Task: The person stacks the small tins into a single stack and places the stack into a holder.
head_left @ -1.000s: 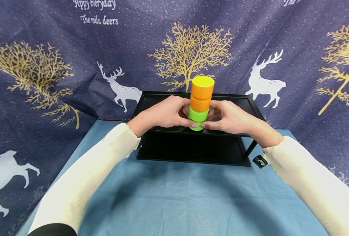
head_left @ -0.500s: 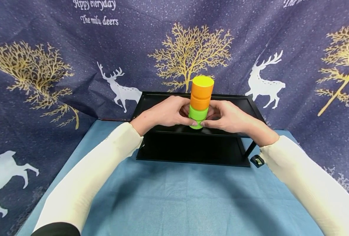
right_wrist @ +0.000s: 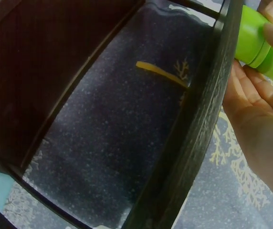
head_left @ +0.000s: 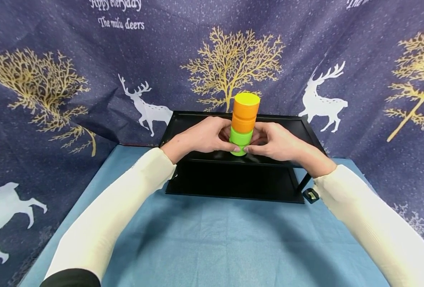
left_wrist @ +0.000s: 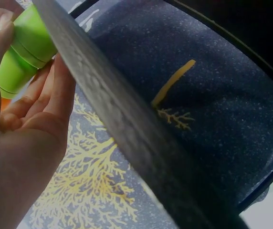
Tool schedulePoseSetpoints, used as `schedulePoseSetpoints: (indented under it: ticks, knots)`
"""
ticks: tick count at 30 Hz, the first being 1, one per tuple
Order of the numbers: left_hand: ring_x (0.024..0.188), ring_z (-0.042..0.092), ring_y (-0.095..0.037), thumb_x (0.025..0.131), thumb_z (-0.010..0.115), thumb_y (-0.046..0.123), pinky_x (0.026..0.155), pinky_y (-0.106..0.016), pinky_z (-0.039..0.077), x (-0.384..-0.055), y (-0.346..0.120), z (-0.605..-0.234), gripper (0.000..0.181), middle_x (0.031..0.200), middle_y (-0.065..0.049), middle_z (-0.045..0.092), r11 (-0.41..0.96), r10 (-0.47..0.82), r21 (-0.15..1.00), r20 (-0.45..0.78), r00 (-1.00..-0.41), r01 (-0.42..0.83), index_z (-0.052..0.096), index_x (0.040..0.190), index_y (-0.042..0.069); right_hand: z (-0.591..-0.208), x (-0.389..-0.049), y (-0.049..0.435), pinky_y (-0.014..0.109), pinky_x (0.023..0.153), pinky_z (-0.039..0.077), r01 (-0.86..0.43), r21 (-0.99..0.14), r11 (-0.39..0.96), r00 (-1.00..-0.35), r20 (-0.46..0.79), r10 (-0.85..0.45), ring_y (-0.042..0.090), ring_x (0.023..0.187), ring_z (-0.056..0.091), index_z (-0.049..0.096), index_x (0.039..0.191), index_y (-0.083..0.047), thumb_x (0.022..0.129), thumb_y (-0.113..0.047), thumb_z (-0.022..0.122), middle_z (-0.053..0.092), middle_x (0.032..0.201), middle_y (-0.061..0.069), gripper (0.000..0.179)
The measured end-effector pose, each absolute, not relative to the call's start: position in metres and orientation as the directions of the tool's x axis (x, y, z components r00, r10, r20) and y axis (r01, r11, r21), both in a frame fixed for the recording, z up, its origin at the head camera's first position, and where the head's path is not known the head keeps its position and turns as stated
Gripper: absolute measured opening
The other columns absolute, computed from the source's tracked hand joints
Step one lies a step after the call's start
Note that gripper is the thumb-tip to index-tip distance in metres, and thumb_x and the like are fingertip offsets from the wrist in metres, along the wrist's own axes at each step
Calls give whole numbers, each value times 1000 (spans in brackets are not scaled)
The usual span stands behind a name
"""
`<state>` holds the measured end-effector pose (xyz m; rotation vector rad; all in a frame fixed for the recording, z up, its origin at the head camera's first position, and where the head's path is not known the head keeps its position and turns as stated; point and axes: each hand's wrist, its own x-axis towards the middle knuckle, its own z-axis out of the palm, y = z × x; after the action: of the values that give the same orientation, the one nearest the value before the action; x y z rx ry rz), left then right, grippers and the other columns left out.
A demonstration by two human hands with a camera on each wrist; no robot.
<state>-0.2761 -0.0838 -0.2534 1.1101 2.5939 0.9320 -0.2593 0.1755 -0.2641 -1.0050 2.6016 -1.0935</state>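
A green cup point(head_left: 241, 138) carries an orange cup point(head_left: 246, 113) with a yellow top, forming one nearly upright column over the front of the black rack's upper shelf point(head_left: 197, 116). My left hand point(head_left: 208, 135) grips the green cup from the left, thumb in front and fingers behind. From the right, my right hand point(head_left: 278, 141) holds the same cup, its thumb tip close to the left one. Both wrist views show fingers curved round the green cup point(left_wrist: 29, 38). Whether its base touches the shelf I cannot tell.
The rack's lower shelf point(head_left: 230, 179) lies below the hands, with a post point(head_left: 304, 181) at its right. Blue cloth point(head_left: 212, 243) covers the table in front. A dark curtain point(head_left: 161, 52) with trees and deer hangs behind. In the wrist views, the shelf's edge point(right_wrist: 194, 133) crosses beside the hand.
Both hands and the green cup's base have shifted very slightly back over the shelf. The grip on the green cup is the same, and the orange cup stays on top.
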Motion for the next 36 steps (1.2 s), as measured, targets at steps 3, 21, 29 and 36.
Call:
schedulePoseSetpoints:
  ticks: [3,21,29,36]
  knots:
    - [98,72,-8,94,84,34,96,-29,57,-277,-84,-255,48,107,6,77,529,703,605,80,-706,595,66,132,11,-266,-260,176,39,97,60,-523,-676,518,-769,113,-629,22,103,75,62,136,-2,97,-12,79,76,111,9,43]
    - [98,72,-9,94,84,34,95,-30,58,-279,-84,-256,47,107,4,76,541,691,605,76,-718,585,67,131,10,-266,-262,174,40,97,60,-516,-661,544,-781,102,-617,22,103,75,63,134,-3,97,-12,79,77,111,9,41]
    - [99,72,-9,94,84,35,96,-30,58,-280,-84,-257,48,108,4,76,542,686,605,82,-723,583,67,131,11,-264,-263,174,39,96,60,-516,-663,542,-780,102,-618,22,103,75,63,134,-2,97,-11,79,77,111,10,41]
    - [99,71,-8,94,84,37,96,-31,57,-280,-84,-258,49,108,5,76,549,680,604,79,-729,577,66,132,11,-265,-261,173,40,97,60,-508,-672,540,-781,95,-617,23,103,75,62,136,-2,98,-10,78,76,112,9,42]
